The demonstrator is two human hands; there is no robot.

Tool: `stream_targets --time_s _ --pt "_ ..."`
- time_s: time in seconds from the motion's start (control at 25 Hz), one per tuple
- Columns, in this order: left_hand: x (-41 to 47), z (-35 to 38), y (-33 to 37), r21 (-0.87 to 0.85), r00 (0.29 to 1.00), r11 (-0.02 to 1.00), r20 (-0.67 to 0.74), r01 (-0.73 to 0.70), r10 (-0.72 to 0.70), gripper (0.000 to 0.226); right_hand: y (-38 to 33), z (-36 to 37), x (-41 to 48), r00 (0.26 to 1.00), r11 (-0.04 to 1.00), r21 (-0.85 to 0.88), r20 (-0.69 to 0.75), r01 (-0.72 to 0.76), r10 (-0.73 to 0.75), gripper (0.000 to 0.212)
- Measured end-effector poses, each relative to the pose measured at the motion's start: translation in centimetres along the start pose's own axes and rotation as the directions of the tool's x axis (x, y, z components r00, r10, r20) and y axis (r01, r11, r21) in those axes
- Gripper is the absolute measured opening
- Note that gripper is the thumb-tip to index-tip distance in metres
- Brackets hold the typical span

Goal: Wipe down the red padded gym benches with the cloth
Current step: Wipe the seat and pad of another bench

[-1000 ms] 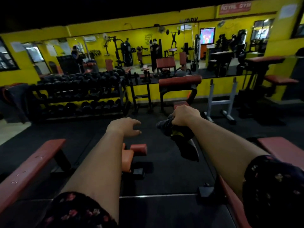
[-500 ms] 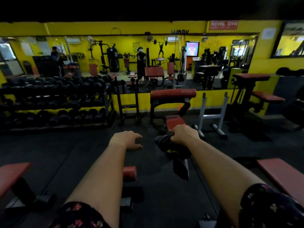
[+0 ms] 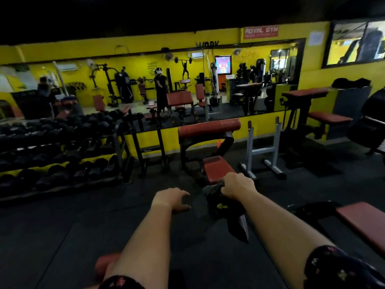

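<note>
Dim yellow gym, black floor. Right grip clenched round dark cloth, tail dangling; left grip empty, loosely curled. Red bench seat just beyond. Possible trouble: dangling tail snagging the frame, bunched cloth skipping the surface's edges.

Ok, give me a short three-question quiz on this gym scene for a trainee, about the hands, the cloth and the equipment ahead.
1. Which hand grips the dark crumpled cloth?
2. True or false: the left hand holds a spray bottle.
3. What stands left of the red padded curl bench ahead? A. a rack of black dumbbells B. a treadmill C. a water cooler
Key: 1 the right hand; 2 false, it holds nothing; 3 A.
</note>
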State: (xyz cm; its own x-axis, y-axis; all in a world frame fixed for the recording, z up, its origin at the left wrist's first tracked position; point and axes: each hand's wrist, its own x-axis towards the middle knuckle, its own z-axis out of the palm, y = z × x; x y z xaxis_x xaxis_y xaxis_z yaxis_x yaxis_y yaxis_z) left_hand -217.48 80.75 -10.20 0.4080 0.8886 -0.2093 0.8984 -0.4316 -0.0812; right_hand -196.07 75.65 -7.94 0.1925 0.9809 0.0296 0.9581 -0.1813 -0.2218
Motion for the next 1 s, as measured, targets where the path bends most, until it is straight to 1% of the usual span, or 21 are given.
stream_targets --time_s 0.2,0.32,0.4,0.48,0.6,0.76,0.88,1.0 --pt "11.6 -1.2 -0.4 -0.039 0.999 0.999 -0.009 0.035 -0.035 0.056 2.5 1.1 11.1 0.999 1.000 -0.019 0.038 0.021 -0.020 0.036" --pt "18.1 -2.9 0.1 -0.056 0.998 0.997 -0.026 0.053 -0.055 0.055 3.5 0.6 18.0 0.997 0.998 -0.031 0.056 0.061 -0.060 0.036" --pt "22.1 -4.2 0.2 -0.105 0.996 0.993 -0.061 0.062 -0.069 0.055 3.8 -0.2 22.3 0.995 0.994 -0.043 0.034 0.099 -0.098 0.037" --pt "25.1 -5.2 -0.4 -0.108 0.994 0.991 -0.073 0.076 -0.084 0.055 3.8 -0.4 25.9 0.992 0.991 -0.044 0.002 0.130 -0.130 0.039" --pt "28.9 -6.1 -1.6 -0.066 0.990 0.992 -0.091 0.106 -0.112 0.054 3.8 -0.2 29.6 0.988 0.988 -0.032 0.011 0.153 -0.152 0.038" --pt "35.2 -7.2 -3.3 -0.081 0.991 0.991 -0.077 0.102 -0.108 0.055 3.8 0.3 36.0 0.982 0.979 -0.079 0.023 0.189 -0.188 0.038" --pt "40.1 -7.0 -5.3 -0.104 0.994 0.990 -0.051 0.094 -0.099 0.056 3.5 0.7 40.8 0.983 0.976 -0.115 0.049 0.184 -0.179 0.037" --pt "45.7 -7.5 -8.6 -0.133 0.993 0.986 -0.046 0.102 -0.109 0.057 2.6 1.6 47.4 0.987 0.981 -0.115 0.055 0.159 -0.154 0.037"
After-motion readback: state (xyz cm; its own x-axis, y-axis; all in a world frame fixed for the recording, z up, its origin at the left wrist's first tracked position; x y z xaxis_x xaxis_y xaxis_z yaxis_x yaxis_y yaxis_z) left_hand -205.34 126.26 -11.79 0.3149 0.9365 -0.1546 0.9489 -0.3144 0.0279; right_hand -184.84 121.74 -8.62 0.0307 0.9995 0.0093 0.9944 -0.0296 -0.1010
